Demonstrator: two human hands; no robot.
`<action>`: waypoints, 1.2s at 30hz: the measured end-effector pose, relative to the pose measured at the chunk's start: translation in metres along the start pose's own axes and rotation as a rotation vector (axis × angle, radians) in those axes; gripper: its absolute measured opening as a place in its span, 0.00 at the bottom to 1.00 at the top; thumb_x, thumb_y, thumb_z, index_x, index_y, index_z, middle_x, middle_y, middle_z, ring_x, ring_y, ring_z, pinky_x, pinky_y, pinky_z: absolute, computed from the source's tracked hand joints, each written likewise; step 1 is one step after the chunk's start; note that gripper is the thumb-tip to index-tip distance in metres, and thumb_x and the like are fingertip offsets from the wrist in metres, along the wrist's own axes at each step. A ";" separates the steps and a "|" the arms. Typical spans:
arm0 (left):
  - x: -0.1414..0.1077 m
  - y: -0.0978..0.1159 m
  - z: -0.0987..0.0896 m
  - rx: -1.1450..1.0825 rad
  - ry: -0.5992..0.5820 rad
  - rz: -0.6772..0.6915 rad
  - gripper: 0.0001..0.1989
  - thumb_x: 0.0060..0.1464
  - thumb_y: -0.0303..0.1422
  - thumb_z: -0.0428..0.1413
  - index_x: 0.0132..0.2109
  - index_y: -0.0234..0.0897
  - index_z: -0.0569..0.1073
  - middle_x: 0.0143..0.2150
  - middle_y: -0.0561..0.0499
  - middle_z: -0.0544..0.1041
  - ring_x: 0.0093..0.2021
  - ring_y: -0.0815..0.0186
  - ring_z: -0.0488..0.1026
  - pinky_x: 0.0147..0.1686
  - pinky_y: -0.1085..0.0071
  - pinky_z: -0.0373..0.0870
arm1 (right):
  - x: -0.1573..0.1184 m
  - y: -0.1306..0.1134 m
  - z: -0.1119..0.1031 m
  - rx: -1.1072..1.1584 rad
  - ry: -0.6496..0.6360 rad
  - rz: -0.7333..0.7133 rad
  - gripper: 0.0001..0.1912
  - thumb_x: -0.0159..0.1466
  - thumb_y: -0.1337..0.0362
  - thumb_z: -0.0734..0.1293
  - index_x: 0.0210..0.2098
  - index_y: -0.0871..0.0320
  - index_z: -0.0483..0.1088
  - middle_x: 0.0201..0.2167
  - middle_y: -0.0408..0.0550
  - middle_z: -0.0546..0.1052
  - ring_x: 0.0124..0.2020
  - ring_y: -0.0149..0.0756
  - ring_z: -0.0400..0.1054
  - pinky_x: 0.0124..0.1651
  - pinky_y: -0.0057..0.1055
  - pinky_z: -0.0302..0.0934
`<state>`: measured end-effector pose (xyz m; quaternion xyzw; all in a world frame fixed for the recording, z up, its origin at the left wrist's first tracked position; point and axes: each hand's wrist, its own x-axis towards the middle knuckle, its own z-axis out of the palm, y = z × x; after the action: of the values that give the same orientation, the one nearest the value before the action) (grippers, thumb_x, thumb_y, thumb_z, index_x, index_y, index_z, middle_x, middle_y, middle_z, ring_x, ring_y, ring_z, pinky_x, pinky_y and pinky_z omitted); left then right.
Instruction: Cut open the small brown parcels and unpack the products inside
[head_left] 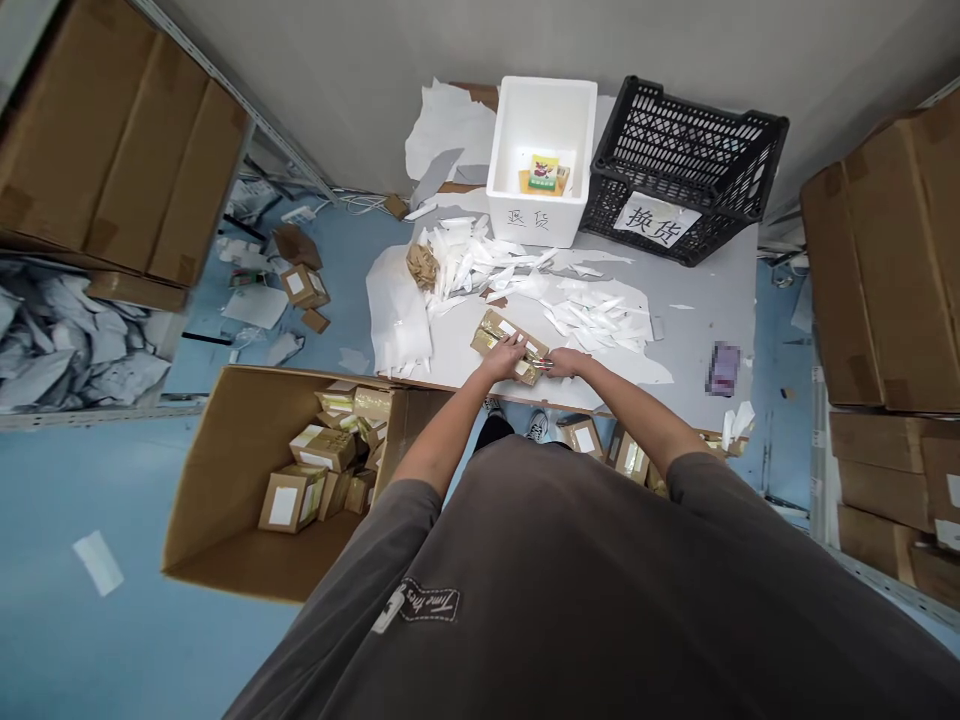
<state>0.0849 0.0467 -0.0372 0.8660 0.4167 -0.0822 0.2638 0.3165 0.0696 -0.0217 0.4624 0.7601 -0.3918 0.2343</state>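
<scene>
A small taped cardboard box (491,328) lies on the table close to its front edge, slightly turned. My left hand (505,358) presses on top of it, the fingers holding it down across the tape. From the other side my right hand (566,362) is closed around a slim, metallic-looking box cutter (541,364). Its tip meets the right part of the box; the blade is too small to make out. White labels show on the box between the hands. Strips of white paper (600,318) are scattered just beyond it.
Behind stand a white foam box (529,215) with small colourful packets (544,172) and a black crate (686,175). A large open carton (217,480) of small parcels (322,447) stands at left. Shelves with cartons (881,260) flank both sides. A purple item (723,369) lies at right.
</scene>
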 end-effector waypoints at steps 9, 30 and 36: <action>0.006 0.001 0.003 0.006 0.015 -0.002 0.28 0.41 0.36 0.77 0.50 0.35 0.80 0.79 0.35 0.62 0.81 0.40 0.52 0.79 0.49 0.51 | -0.041 0.051 -0.012 -0.150 -0.129 0.092 0.05 0.61 0.63 0.77 0.35 0.56 0.80 0.21 0.45 0.76 0.25 0.40 0.75 0.30 0.29 0.62; 0.009 -0.030 0.001 -0.090 0.118 -0.045 0.28 0.44 0.31 0.78 0.52 0.35 0.80 0.78 0.36 0.64 0.81 0.37 0.51 0.77 0.44 0.55 | -0.081 0.099 0.045 -0.084 0.064 0.253 0.08 0.65 0.60 0.73 0.40 0.58 0.81 0.41 0.57 0.84 0.44 0.49 0.79 0.39 0.31 0.62; 0.002 0.007 0.009 -0.250 0.218 -0.164 0.22 0.64 0.36 0.65 0.62 0.36 0.75 0.77 0.36 0.65 0.81 0.41 0.52 0.75 0.44 0.59 | -0.070 0.069 0.062 0.357 0.284 0.308 0.08 0.67 0.58 0.71 0.37 0.56 0.75 0.29 0.46 0.79 0.32 0.39 0.76 0.32 0.27 0.59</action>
<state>0.0921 0.0398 -0.0431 0.7934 0.5190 0.0432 0.3152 0.4093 0.0012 -0.0341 0.6567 0.6250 -0.4108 0.0970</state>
